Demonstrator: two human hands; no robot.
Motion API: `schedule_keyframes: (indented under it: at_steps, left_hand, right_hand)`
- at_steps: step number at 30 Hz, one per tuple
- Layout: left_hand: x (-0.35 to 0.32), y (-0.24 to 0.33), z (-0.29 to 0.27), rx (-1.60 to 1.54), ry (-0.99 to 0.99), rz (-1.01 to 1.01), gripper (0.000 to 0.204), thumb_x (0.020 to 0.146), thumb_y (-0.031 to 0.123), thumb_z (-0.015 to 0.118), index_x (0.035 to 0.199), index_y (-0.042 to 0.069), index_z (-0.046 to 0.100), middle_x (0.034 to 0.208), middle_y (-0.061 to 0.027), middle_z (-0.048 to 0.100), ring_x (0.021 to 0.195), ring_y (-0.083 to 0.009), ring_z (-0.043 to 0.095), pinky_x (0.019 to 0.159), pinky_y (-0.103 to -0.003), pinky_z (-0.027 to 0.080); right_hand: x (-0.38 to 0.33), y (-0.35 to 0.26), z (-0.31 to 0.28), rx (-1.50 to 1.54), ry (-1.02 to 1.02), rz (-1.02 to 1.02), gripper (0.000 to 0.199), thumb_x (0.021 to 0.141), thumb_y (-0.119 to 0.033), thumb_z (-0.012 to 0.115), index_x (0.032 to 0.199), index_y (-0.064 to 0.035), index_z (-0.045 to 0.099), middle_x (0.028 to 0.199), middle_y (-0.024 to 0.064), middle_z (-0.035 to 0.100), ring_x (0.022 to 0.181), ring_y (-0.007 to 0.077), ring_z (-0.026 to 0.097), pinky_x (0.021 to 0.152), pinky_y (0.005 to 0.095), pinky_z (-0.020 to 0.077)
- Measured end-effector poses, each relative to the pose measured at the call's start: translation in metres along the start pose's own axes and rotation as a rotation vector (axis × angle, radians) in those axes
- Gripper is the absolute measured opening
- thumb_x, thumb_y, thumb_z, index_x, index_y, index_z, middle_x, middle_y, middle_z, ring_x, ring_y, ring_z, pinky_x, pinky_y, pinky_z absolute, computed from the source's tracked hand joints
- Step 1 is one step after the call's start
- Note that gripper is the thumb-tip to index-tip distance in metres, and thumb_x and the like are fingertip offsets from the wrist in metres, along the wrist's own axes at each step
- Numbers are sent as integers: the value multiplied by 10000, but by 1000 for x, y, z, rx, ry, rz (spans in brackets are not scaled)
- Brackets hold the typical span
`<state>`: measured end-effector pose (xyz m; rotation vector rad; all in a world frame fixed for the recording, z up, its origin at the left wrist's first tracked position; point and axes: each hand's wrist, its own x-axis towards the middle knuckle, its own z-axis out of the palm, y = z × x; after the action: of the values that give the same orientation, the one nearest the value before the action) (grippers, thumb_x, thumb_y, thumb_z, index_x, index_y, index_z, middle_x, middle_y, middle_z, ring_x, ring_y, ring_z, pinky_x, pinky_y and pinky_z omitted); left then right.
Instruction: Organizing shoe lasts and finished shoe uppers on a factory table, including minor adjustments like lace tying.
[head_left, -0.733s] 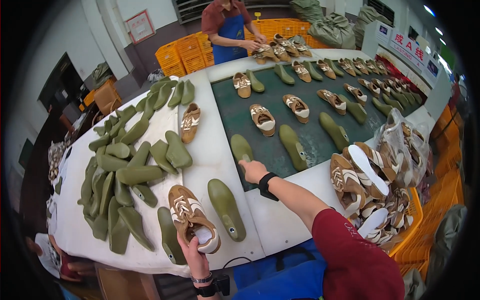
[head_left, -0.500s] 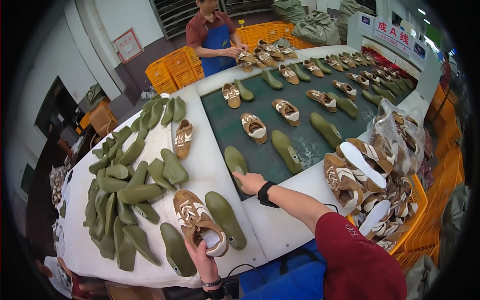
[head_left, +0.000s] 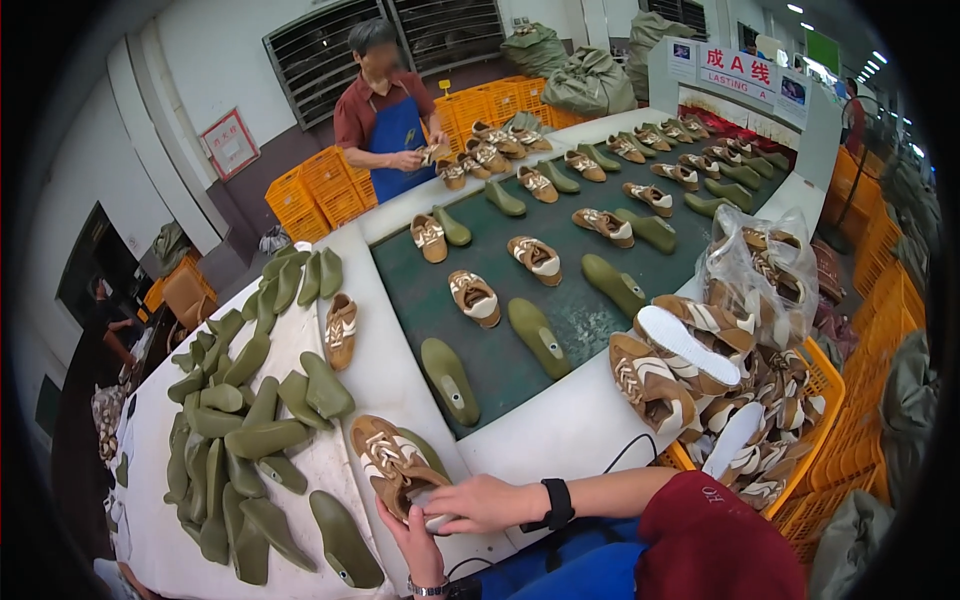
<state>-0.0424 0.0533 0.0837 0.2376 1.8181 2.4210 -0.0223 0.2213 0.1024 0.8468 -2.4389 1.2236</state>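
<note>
A tan sneaker (head_left: 385, 452) with white stripes and laces tilts above the white tabletop, toe pointing away from me. My left hand (head_left: 412, 545) grips it from below at the heel. The fingers of my right hand (head_left: 483, 503) are closed at the collar and tongue of the same sneaker; its fingertips are partly hidden. Behind the sneaker, a green shoe last (head_left: 430, 455) shows only in part. Another green shoe last (head_left: 345, 540) lies to the left of my left hand. On the near corner of the dark green conveyor belt (head_left: 410, 290) rests a green last (head_left: 449, 382).
Many green lasts (head_left: 235, 420) are heaped on the left, beside a single sneaker (head_left: 340, 330). Sneakers and lasts sit along the belt. At right, sneakers pile over an orange crate (head_left: 825, 380), with a plastic bag (head_left: 765, 270) of shoes. A co-worker (head_left: 385, 125) handles a shoe across the table.
My right hand has left the green last at the belt's near corner and come back to the sneaker's opening. The left hand still holds the sneaker. The head view has shifted.
</note>
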Motion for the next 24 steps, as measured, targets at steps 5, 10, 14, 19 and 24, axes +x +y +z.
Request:
schedule_keyframes:
  at_steps: [5, 10, 14, 19, 24]
  left_hand:
    - [1, -4, -25, 265, 9, 15, 558, 951, 230, 501, 1423, 54, 262, 1362, -110, 406, 1232, -217, 425, 969, -327, 407]
    - [24, -63, -29, 845, -183, 154, 599, 814, 196, 668, 1322, 34, 395, 1342, -239, 397, 1293, -343, 364, 1076, -396, 305]
    - [17, -82, -27, 791, -100, 174, 657, 738, 147, 675, 1321, 75, 381, 1405, -283, 254, 1326, -424, 268, 1085, -417, 285]
    - [1, -99, -13, 788, -127, 208, 693, 711, 83, 622, 1341, 87, 334, 1421, -310, 194, 1339, -467, 211, 1095, -445, 259]
    - [-9, -106, 11, 624, -428, 204, 857, 755, 218, 701, 1430, 22, 211, 1467, -257, 191, 1381, -376, 204, 1131, -402, 191]
  right_hand:
    - [-9, -8, -7, -49, 94, 124, 268, 827, -297, 643, 993, -88, 618, 849, 115, 640, 810, 307, 631, 656, 398, 508]
    - [-38, -12, -23, -162, 102, 453, 284, 774, -329, 682, 897, -76, 646, 758, 116, 650, 664, 308, 637, 598, 380, 508]
    - [-45, -13, -20, -180, -31, 469, 316, 763, -360, 687, 884, -72, 641, 684, 128, 639, 648, 327, 633, 594, 406, 502]
    - [-41, -21, -29, -181, -33, 482, 322, 766, -378, 681, 861, -73, 638, 624, 121, 627, 611, 329, 633, 586, 411, 500]
    - [-31, -33, -34, -223, 99, 442, 276, 723, -257, 734, 835, -34, 616, 646, 162, 620, 576, 318, 623, 551, 385, 485]
